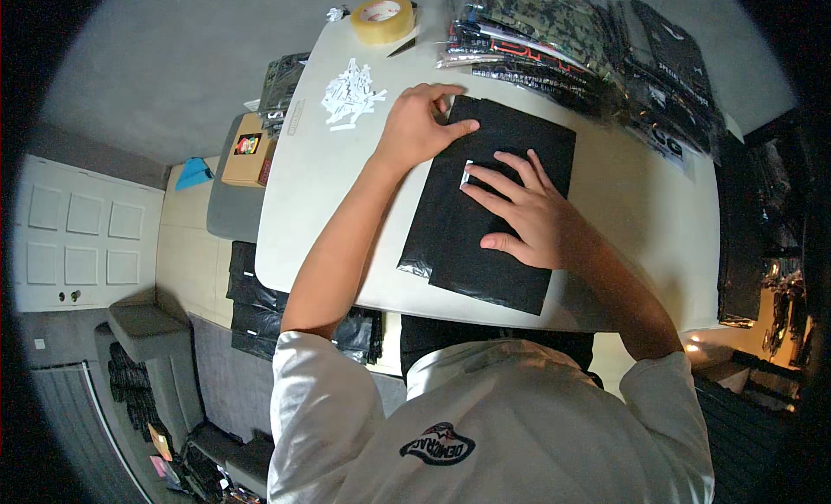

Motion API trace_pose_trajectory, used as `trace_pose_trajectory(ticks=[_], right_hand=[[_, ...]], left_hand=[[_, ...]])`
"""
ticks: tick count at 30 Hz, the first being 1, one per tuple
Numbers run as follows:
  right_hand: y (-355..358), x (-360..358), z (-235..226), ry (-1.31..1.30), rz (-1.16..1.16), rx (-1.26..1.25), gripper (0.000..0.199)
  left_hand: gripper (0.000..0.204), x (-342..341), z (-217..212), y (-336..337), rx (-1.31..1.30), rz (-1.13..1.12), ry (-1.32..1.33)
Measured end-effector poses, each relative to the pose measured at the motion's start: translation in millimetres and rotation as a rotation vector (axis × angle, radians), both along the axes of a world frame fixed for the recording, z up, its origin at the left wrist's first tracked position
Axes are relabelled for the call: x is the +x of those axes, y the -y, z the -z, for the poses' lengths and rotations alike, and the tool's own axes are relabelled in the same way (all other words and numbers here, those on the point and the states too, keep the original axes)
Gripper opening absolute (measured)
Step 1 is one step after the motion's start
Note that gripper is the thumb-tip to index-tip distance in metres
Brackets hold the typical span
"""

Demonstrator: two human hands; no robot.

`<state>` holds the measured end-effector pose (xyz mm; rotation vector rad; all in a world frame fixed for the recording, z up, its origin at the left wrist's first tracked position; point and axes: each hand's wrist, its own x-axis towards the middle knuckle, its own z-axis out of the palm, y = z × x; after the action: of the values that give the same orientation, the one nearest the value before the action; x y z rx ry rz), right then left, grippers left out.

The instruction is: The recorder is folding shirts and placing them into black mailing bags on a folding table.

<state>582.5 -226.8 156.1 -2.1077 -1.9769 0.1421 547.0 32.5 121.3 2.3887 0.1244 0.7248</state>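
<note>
A flat black packet (485, 261), with shiny plastic along its lower edge, lies slightly tilted on the white table (329, 192). My left hand (420, 123) rests at its upper left corner, the thumb on the black surface and the forefinger apart at the top edge. Across the middle of the packet my right hand (532, 210) lies with fingers spread. Its fingertips touch a small white label strip (467, 174) on the packet. What is inside the packet cannot be made out.
Loose white strips (352, 93) form a pile left of my left hand. A roll of yellowish tape (381, 19) and a dark pointed tool (402, 47) lie beyond. Plastic-wrapped packages (537, 41) stack at the far right. A brown box (251, 149) stands off the table's left side.
</note>
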Motion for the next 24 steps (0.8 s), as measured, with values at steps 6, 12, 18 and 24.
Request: trace_pose_trajectory(ticks=[6,12,18,24], right_hand=[[0.7,1.7,3.3,0.013,-0.012,0.058,0.072],[1.5,2.6,2.2,0.026,-0.011,0.113,0.069],[6.0,6.4,-2.0,0.021,0.058,0.050,0.085],[5.5,10.6,11.9,0.077,0.107,0.030,0.103]], left_hand=[[0.034,0.3,-3.0,-7.0,-0.384,-0.157,-0.068],[0.026,4.9,9.4,-15.4,-0.447,-0.148,0.067],[0.025,0.6,2.0,-15.1,-0.438,-0.163,0.112],[0.024,-9.8,-12.1,-9.6,-0.127,-0.114,-0.219]])
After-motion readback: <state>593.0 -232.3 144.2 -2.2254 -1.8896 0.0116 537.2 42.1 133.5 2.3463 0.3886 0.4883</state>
